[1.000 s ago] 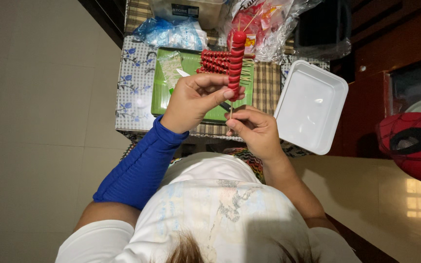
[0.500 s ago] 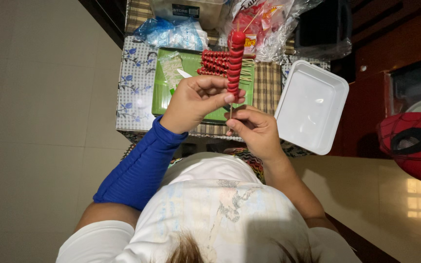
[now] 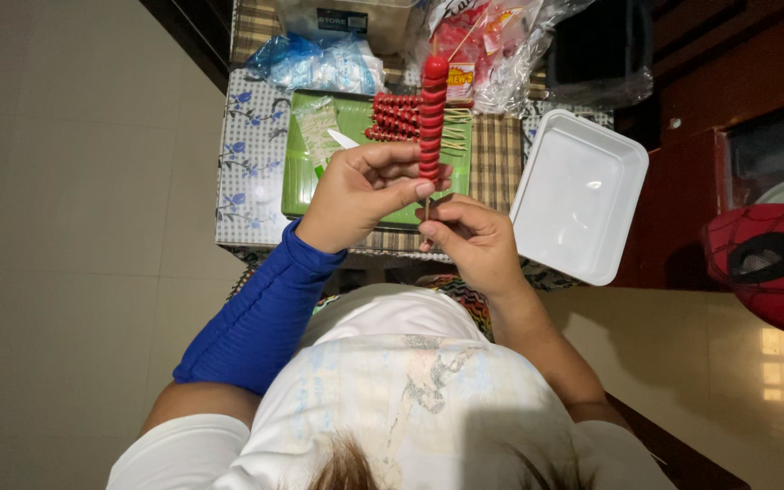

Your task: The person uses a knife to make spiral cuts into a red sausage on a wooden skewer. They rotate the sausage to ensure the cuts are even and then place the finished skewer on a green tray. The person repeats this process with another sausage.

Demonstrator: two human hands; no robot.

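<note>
Head view: your left hand (image 3: 356, 195), blue-sleeved, has its grip closed on the lower end of the red stacked skewer (image 3: 431, 118), and your right hand (image 3: 469, 238) pinches the bare stick tip just below; against the frames a moment ago both grips and the upright skewer read unchanged, so the stack looks settled on its stick. At 12 o'clock, the green tray (image 3: 306, 186) on the worktop (image 3: 247, 181) carries finished skewers (image 3: 399, 118); at 2 o'clock, an empty white container (image 3: 578, 195).

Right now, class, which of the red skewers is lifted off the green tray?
The upright skewer pinched by both hands; the other skewers lie flat on the tray.
</note>
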